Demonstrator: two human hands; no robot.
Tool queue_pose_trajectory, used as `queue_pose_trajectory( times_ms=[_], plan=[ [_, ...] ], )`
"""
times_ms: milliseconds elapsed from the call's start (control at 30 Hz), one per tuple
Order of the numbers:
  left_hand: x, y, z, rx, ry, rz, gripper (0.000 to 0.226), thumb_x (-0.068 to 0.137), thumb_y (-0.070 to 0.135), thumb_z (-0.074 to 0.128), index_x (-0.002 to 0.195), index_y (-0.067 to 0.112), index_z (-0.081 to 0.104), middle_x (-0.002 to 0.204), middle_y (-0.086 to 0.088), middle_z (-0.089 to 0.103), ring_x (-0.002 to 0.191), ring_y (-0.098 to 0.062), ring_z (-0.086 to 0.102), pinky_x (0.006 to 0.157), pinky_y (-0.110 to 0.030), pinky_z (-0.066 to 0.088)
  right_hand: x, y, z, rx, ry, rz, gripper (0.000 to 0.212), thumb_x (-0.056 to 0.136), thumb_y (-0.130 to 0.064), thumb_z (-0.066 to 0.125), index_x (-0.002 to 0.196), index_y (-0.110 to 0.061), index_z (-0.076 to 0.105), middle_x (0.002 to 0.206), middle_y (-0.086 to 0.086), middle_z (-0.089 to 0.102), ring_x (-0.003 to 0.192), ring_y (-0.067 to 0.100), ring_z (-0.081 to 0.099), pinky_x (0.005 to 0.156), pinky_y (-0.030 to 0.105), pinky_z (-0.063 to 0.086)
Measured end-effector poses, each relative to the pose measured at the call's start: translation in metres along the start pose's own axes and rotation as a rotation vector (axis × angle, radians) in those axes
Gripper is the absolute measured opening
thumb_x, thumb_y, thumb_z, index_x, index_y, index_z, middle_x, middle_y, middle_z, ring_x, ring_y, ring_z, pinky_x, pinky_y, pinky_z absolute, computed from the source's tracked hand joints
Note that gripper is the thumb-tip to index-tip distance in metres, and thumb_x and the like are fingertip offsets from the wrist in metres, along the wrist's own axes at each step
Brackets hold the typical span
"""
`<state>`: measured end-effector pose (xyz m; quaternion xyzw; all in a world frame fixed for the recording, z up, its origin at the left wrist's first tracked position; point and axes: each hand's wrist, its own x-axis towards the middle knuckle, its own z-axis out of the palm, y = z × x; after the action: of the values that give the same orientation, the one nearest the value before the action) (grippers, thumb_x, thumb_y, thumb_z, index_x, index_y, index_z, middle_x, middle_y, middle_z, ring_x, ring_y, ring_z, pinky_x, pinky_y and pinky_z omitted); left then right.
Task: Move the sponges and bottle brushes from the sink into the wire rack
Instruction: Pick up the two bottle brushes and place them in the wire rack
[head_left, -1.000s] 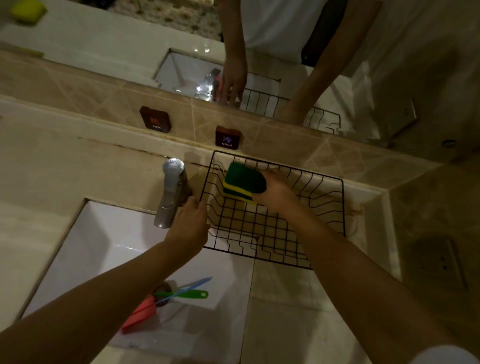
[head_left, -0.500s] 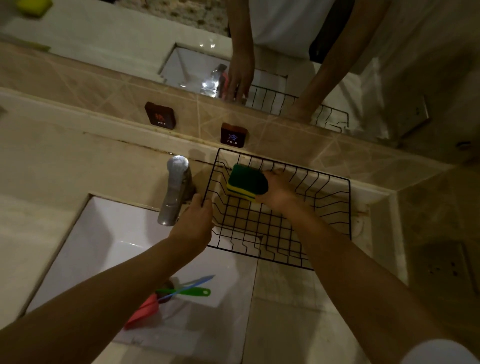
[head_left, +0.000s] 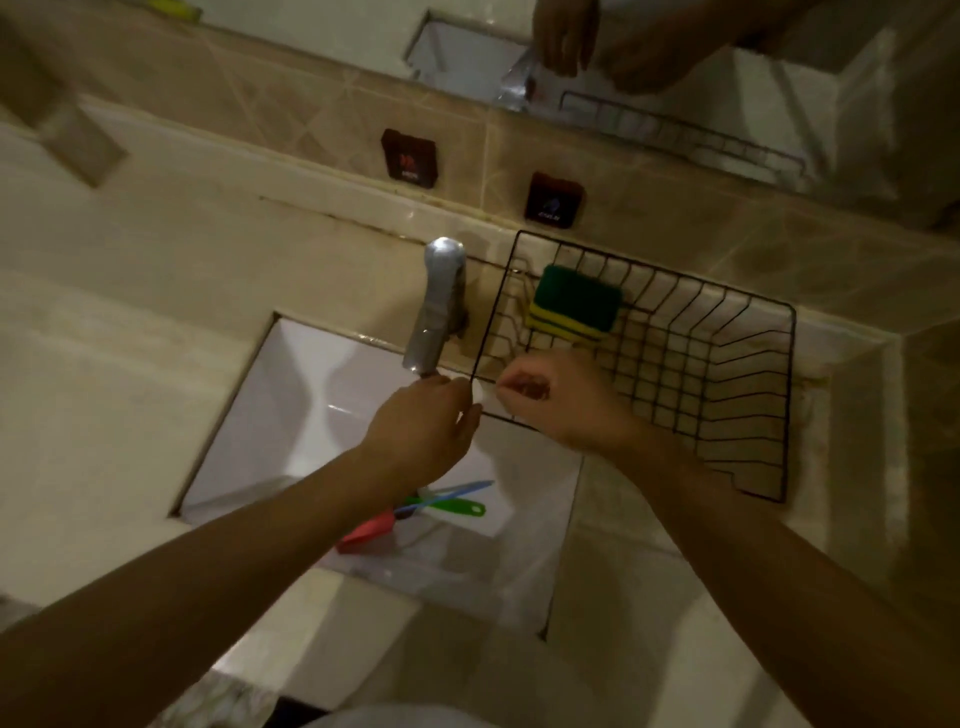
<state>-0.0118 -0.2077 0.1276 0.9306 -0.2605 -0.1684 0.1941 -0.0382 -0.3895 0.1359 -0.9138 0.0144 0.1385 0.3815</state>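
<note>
A green and yellow sponge (head_left: 574, 304) lies inside the black wire rack (head_left: 737, 395), at its far left corner. My left hand (head_left: 423, 428) grips the rack's near left corner wire. Over the rack's near left edge my right hand (head_left: 558, 400) hovers, holding nothing, its fingers loosely curled. In the white sink (head_left: 291, 415) below my left arm lie a red sponge (head_left: 366, 532), a green brush handle (head_left: 452, 506) and a blue brush handle (head_left: 460, 488), partly hidden by the arm.
A chrome tap (head_left: 439, 306) stands at the sink's far edge, just left of the rack. Hot (head_left: 409, 157) and cold (head_left: 554, 201) markers are on the tiled wall. A mirror above reflects the hands and rack. Beige counter surrounds the sink.
My right hand let go of the green sponge, leaving it in the rack's far left corner, and drew back toward the near edge. My left hand stays at the rack's corner.
</note>
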Motion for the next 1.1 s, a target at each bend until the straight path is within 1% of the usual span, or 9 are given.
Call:
queue_pose_trajectory(
  times_ms=[167, 333, 433, 500, 600, 767, 900, 1000, 1100],
  plan=[
    [-0.038, -0.035, 0.037, -0.172, -0.130, -0.357, 0.024, 0.091, 0.034, 0.048, 0.076, 0.018, 0.058, 0.075, -0.003, 0.065, 0.067, -0.019, 0.063, 0.065, -0.037, 0.055, -0.002, 0.003, 0.081, -0.034, -0.213, 0.026, 0.015, 0.087, -0.022, 0.063, 0.099, -0.018, 0.071, 0.090, 0.000, 0.072, 0.077, 0.011, 0.064, 0.070, 0.028, 0.056],
    [-0.070, -0.063, 0.086, -0.355, -0.188, -0.593, 0.027, 0.091, 0.024, 0.050, 0.089, 0.009, 0.072, 0.084, -0.017, 0.072, 0.077, -0.031, 0.066, 0.076, -0.040, 0.055, 0.006, 0.015, 0.149, -0.161, -0.378, 0.107, 0.028, 0.083, -0.019, 0.061, 0.110, -0.011, 0.068, 0.105, 0.013, 0.069, 0.093, 0.029, 0.064, 0.079, 0.042, 0.056],
    [-0.078, -0.069, 0.110, -0.640, -0.191, -0.786, 0.025, 0.091, 0.016, 0.051, 0.084, -0.001, 0.068, 0.081, -0.025, 0.071, 0.067, -0.035, 0.067, 0.068, -0.048, 0.058, 0.009, 0.024, 0.180, -0.181, -0.417, 0.119, 0.032, 0.082, -0.013, 0.062, 0.112, -0.007, 0.065, 0.109, 0.018, 0.065, 0.099, 0.035, 0.061, 0.082, 0.040, 0.054],
    [-0.078, -0.069, 0.123, -0.779, -0.193, -0.888, 0.026, 0.091, 0.015, 0.051, 0.078, 0.000, 0.067, 0.080, -0.025, 0.071, 0.060, -0.031, 0.067, 0.065, -0.048, 0.060, 0.010, 0.030, 0.197, -0.239, -0.400, 0.120, 0.034, 0.083, -0.022, 0.063, 0.114, -0.009, 0.064, 0.110, 0.018, 0.064, 0.100, 0.037, 0.061, 0.081, 0.039, 0.053],
    [-0.074, -0.070, 0.137, -0.894, -0.219, -1.002, 0.027, 0.090, 0.016, 0.051, 0.069, 0.008, 0.066, 0.084, -0.024, 0.072, 0.070, -0.033, 0.071, 0.073, -0.048, 0.060, 0.013, 0.037, 0.217, -0.328, -0.386, 0.134, 0.034, 0.082, -0.033, 0.064, 0.110, -0.013, 0.063, 0.107, 0.018, 0.065, 0.097, 0.038, 0.061, 0.076, 0.038, 0.049],
    [-0.065, -0.074, 0.155, -0.874, -0.286, -0.996, 0.027, 0.091, 0.011, 0.048, 0.110, -0.005, 0.059, 0.116, -0.025, 0.064, 0.106, -0.038, 0.060, 0.091, -0.041, 0.049, 0.016, 0.052, 0.240, -0.298, -0.323, 0.191, 0.023, 0.089, -0.018, 0.052, 0.104, -0.005, 0.064, 0.107, 0.023, 0.063, 0.098, 0.039, 0.058, 0.072, 0.039, 0.039],
    [-0.066, -0.073, 0.164, -0.862, -0.149, -1.031, 0.030, 0.094, 0.018, 0.044, 0.096, -0.003, 0.065, 0.100, -0.027, 0.068, 0.097, -0.039, 0.062, 0.082, -0.039, 0.048, 0.018, 0.054, 0.250, -0.185, -0.264, 0.314, 0.026, 0.096, -0.019, 0.045, 0.102, -0.003, 0.065, 0.103, 0.022, 0.065, 0.096, 0.035, 0.060, 0.074, 0.037, 0.040],
    [-0.067, -0.072, 0.162, -0.911, -0.111, -1.043, 0.027, 0.092, 0.015, 0.045, 0.100, 0.000, 0.065, 0.100, -0.026, 0.068, 0.093, -0.038, 0.063, 0.084, -0.042, 0.052, 0.020, 0.051, 0.252, -0.078, -0.301, 0.387, 0.026, 0.093, -0.020, 0.051, 0.093, -0.001, 0.068, 0.097, 0.023, 0.069, 0.087, 0.038, 0.065, 0.069, 0.037, 0.047],
    [-0.065, -0.076, 0.156, -0.927, -0.072, -1.094, 0.026, 0.087, 0.007, 0.045, 0.098, -0.002, 0.066, 0.091, -0.023, 0.067, 0.077, -0.029, 0.061, 0.068, -0.033, 0.051, 0.018, 0.043, 0.246, 0.028, -0.373, 0.370, 0.019, 0.088, -0.020, 0.061, 0.085, -0.004, 0.070, 0.085, 0.020, 0.069, 0.078, 0.030, 0.065, 0.068, 0.038, 0.050]
  ],
)
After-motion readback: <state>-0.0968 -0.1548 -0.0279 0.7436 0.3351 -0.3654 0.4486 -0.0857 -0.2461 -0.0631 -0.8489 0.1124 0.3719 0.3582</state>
